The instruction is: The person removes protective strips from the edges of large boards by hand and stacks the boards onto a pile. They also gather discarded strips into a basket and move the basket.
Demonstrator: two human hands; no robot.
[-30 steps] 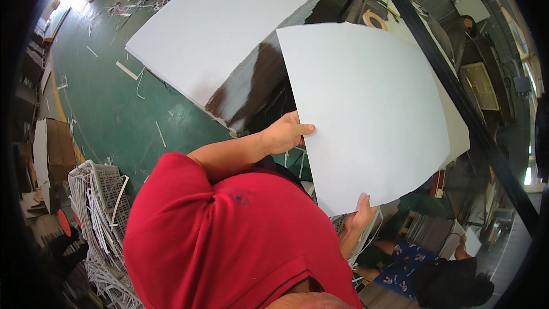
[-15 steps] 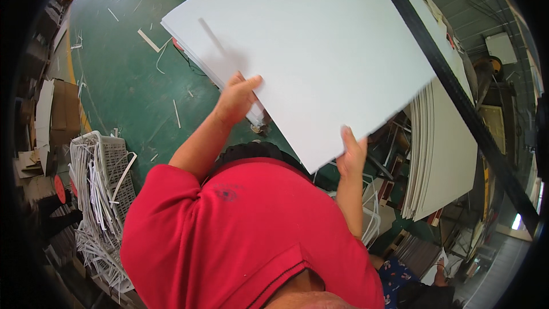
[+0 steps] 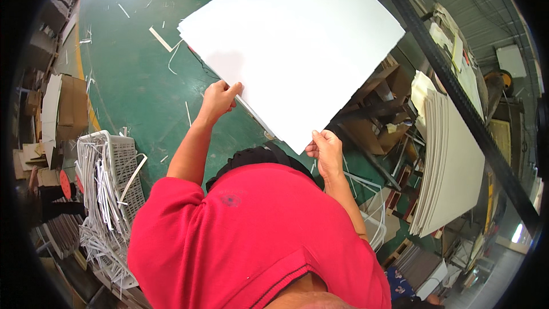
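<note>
A large white sheet of board (image 3: 303,40) spreads out in front of me, its near corner pointing at my waist. My left hand (image 3: 220,100) grips its left edge, thumb on top and fingers tucked under. Close to the near corner, my right hand (image 3: 324,147) pinches the right edge between thumb and fingers. Other sheet edges show just beneath the left side, so the board lies on or over more sheets. What supports them underneath is mostly hidden.
At my left stands a white plastic basket (image 3: 123,166) heaped with cut strips. A stack of boards (image 3: 449,166) leans at the right, behind a black bar (image 3: 434,57) crossing the view. Cardboard boxes (image 3: 71,109) sit far left. Scraps litter the green floor (image 3: 137,80).
The sheet has shifted left, away from the leaning stack, and now lines up over the sheets below. Both hands have moved left with it, the right one toward the near corner.
</note>
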